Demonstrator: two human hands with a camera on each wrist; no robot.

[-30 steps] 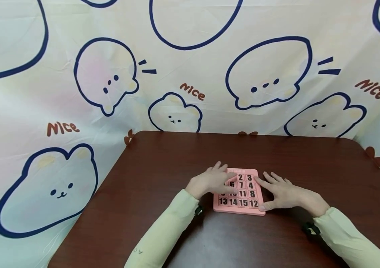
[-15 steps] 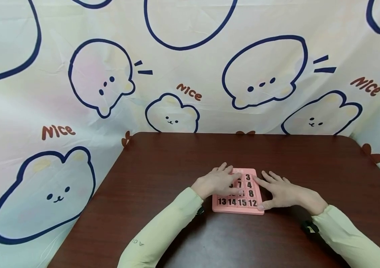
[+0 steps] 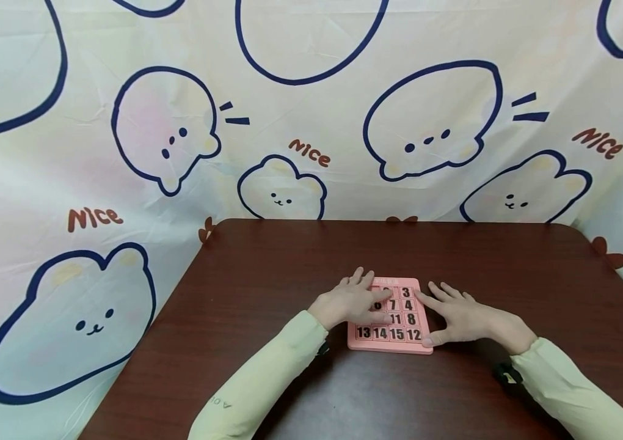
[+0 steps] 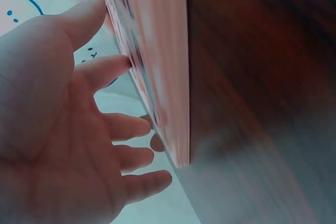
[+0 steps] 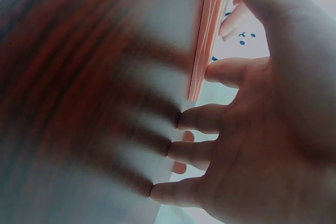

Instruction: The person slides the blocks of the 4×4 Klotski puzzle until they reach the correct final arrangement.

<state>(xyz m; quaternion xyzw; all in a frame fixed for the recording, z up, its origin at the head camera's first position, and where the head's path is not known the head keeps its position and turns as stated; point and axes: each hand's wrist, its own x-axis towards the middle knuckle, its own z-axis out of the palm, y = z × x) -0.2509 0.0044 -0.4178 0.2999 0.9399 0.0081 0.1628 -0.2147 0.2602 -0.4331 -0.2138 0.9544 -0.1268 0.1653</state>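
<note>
A pink number slide puzzle (image 3: 396, 334) lies flat on the brown table, its black-numbered tiles facing up. My left hand (image 3: 347, 304) is spread over the puzzle's left side, hiding part of the upper rows. In the left wrist view, the thumb and index fingertips of that hand (image 4: 68, 108) come right up to the tile face. My right hand (image 3: 462, 318) rests at the right edge, thumb near the lower corner and index finger higher up. The right wrist view shows this index fingertip against the puzzle's side (image 5: 202, 51), while the other fingertips rest on the table.
The dark brown table (image 3: 289, 256) extends around the puzzle on all sides. Behind it hangs a pale cloth (image 3: 344, 110) printed with cartoon bears. Wrist cameras sit under both sleeves, the right one (image 3: 507, 373) showing more plainly.
My left hand slid right across the tiles, then came back left. My right hand has kept its place at the puzzle's edge. The head view has shifted slightly.
</note>
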